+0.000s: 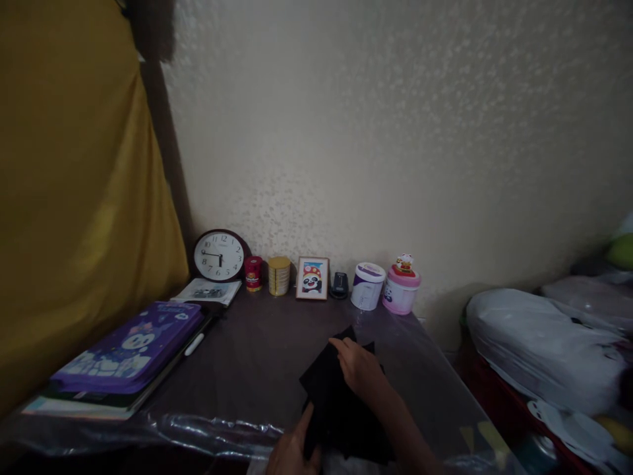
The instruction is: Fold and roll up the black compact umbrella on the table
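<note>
A piece of black cloth (341,402), partly folded, lies at the near edge of the table (247,356). My left hand (294,448) grips its lower left edge, with the thumb on the near side. Across the top of the cloth reaches my right hand (359,366), its fingers closed on the upper edge and pointing left. Both hands partly cover the cloth, and its exact kind cannot be made out in the dim light.
Along the wall stand a clock (219,256), a red can (254,274), a yellow-lidded jar (279,276), a panda picture frame (312,278), a dark hole punch-like object (339,285) and two tubs (368,287). A purple case (131,346) lies on books at left. Plastic bags (544,349) sit right.
</note>
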Demonstrator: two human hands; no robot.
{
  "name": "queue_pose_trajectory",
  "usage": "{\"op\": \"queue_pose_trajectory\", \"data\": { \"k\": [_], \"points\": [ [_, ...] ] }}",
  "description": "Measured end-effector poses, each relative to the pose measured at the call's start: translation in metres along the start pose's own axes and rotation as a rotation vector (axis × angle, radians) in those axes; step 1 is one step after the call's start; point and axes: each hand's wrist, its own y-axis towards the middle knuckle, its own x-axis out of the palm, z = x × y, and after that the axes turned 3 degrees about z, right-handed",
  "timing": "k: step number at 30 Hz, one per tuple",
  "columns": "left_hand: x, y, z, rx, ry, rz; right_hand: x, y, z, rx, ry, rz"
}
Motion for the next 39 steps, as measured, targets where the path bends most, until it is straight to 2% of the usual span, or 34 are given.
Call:
{"op": "queue_pose_trajectory", "data": {
  "k": [5, 12, 16, 22, 27, 30, 34, 39],
  "points": [
    [-0.003, -0.004, -0.001, -0.027, 0.100, 0.000, 0.010, 0.013, 0.004, 0.024, -0.059, -0.072],
    [-0.008, -0.012, 0.008, -0.095, 0.132, -0.034, 0.019, 0.024, 0.007, 0.029, -0.109, -0.004],
    [-0.005, -0.010, 0.012, -0.069, 0.181, -0.059, 0.026, 0.033, 0.002, 0.069, -0.131, 0.052],
    [0.006, -0.003, 0.013, -0.110, 0.306, -0.147, 0.051, 0.039, -0.011, 0.084, -0.150, 0.025],
    [0.006, -0.005, 0.014, -0.177, 0.247, -0.177, 0.065, 0.033, -0.012, 0.080, -0.140, 0.009],
    [0.001, -0.007, 0.020, -0.193, 0.236, -0.180, 0.067, 0.034, -0.009, 0.086, -0.127, -0.002],
    [0.001, -0.005, 0.024, -0.131, 0.338, -0.213, 0.063, 0.035, -0.014, 0.099, -0.118, -0.009],
    [0.009, 0.002, 0.016, -0.099, 0.337, -0.217, 0.047, 0.006, -0.030, 0.127, -0.058, -0.011]
  ]
}}
